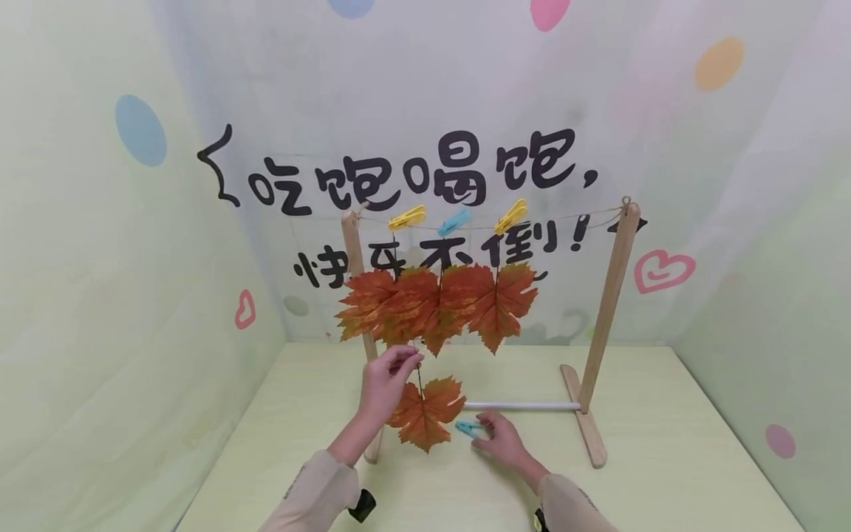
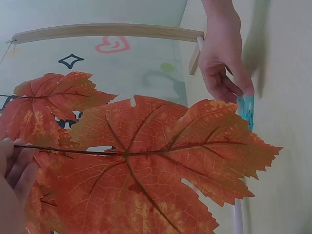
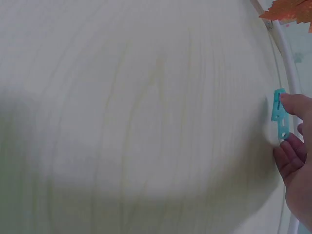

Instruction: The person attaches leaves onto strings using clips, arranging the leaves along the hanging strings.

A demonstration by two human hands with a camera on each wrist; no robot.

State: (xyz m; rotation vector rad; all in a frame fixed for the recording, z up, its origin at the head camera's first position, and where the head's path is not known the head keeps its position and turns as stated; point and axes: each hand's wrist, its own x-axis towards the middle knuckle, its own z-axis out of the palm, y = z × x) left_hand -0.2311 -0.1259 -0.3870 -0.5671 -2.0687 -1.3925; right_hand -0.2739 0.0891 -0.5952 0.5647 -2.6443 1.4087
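My left hand (image 1: pixel 387 380) pinches the dark stem of an orange-red artificial maple leaf (image 1: pixel 425 414), which hangs below the fingers. In the left wrist view the same leaf (image 2: pixel 146 156) fills the middle, its stem running to the fingertips. My right hand (image 1: pixel 501 440) holds a blue clothespin (image 1: pixel 469 427) between thumb and fingers, low over the table and just right of the leaf. Above, several similar leaves (image 1: pixel 495 303) hang overlapping from a string, held by two yellow clothespins (image 1: pixel 407 217) and a blue clothespin (image 1: pixel 455 221).
The string is tied between two wooden posts (image 1: pixel 608 310), with a white rod (image 1: pixel 521 406) joining them low down. A wooden foot (image 1: pixel 590 440) supports the right post on the pale table (image 1: pixel 665 458). Behind stands a printed backdrop (image 1: pixel 425 89) with dots and black lettering.
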